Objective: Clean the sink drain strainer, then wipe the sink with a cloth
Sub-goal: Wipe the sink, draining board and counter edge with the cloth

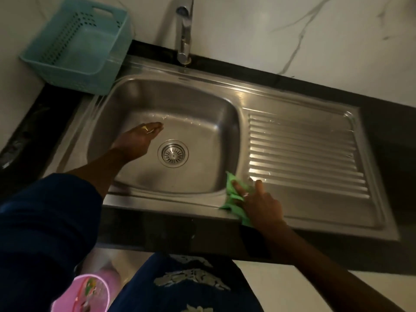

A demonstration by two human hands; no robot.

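The round metal drain strainer (172,153) sits seated in the drain at the bottom of the steel sink (202,122). My left hand (137,140) reaches into the basin just left of the strainer, fingers pointing away and holding nothing visible. My right hand (258,202) presses a crumpled green cloth (234,199) flat onto the sink's front rim, between the basin and the ribbed drainboard (304,152). Most of the cloth lies under the fingers and palm.
A chrome faucet (184,32) stands behind the basin. A teal plastic basket (76,43) rests on the counter at the back left. A black countertop edge (180,233) runs along the front. A pink bin (85,293) is on the floor below.
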